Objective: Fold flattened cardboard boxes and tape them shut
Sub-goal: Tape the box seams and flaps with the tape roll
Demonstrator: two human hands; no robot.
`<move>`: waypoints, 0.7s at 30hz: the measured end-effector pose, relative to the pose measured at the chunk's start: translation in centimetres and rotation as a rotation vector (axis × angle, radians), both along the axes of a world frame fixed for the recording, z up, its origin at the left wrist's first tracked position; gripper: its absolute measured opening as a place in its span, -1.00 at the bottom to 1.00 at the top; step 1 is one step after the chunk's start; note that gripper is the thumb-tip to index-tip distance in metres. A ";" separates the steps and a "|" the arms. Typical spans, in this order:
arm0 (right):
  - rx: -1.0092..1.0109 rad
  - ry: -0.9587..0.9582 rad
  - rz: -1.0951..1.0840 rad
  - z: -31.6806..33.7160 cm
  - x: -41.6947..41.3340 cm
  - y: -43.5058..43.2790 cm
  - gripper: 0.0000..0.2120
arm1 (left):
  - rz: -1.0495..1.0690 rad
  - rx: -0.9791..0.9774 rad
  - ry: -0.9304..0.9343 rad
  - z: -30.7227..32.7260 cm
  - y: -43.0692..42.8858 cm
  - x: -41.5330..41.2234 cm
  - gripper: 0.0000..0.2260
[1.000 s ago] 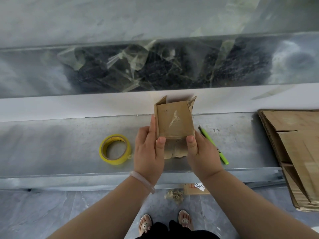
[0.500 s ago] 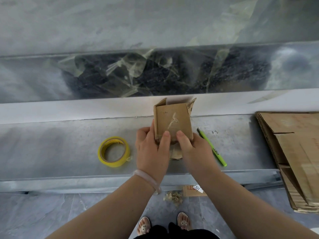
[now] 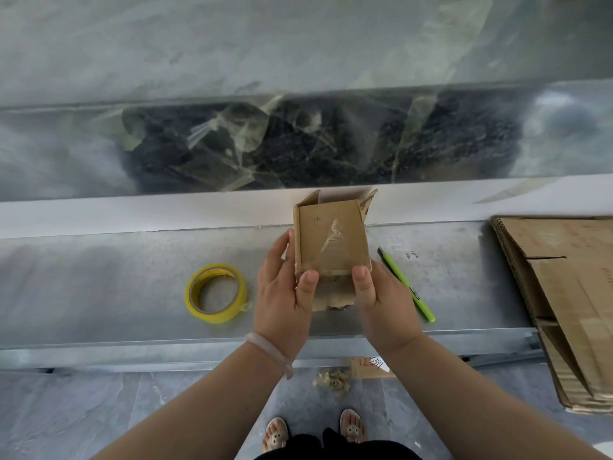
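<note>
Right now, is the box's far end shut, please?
Open: the box has its far flaps sticking out, unfolded.

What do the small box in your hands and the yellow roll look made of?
Small box: brown cardboard, matte and worn; torn flap edges, with a shiny clear tape scrap on its face. Yellow roll: probably plastic adhesive tape, slightly glossy, wound in a ring.

Head view — steeply downward, close.
</note>
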State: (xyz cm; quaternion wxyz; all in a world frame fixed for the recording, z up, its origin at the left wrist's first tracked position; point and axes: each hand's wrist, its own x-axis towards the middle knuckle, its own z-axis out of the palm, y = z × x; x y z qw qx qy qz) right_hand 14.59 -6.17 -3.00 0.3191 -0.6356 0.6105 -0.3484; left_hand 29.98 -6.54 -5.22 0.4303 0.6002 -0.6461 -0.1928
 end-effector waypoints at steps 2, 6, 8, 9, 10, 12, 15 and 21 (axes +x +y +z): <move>-0.005 -0.028 -0.026 -0.5 0.0 0.0 -0.29 | -0.014 0.006 -0.027 -0.2 -0.1 0.3 -0.31; 0.079 -0.213 -0.092 -1.1 0.6 0.3 -0.42 | -0.011 -0.032 -0.007 -0.3 -0.1 0.2 -0.36; 0.196 -0.431 -0.106 -0.9 0.9 0.3 -0.60 | 0.025 -0.039 0.046 -0.3 0.1 -0.2 -0.39; 0.257 -0.517 -0.105 -0.8 1.0 0.3 -0.63 | 0.050 -0.019 0.103 -0.3 0.1 -0.3 -0.40; 0.303 -0.549 -0.092 -0.7 1.0 0.4 -0.64 | 0.067 0.020 0.170 -0.5 0.2 -0.4 -0.40; 0.360 -0.554 -0.064 -1.3 0.8 0.6 -0.60 | 0.038 0.120 0.325 -0.9 0.2 -0.3 -0.39; 0.470 -0.577 -0.055 -2.0 0.7 0.4 -0.44 | -0.039 0.245 0.500 -0.7 0.2 0.2 -0.40; 0.555 -0.608 -0.074 -1.2 0.7 0.1 -0.44 | -0.034 0.302 0.617 0.6 0.2 -0.3 -0.40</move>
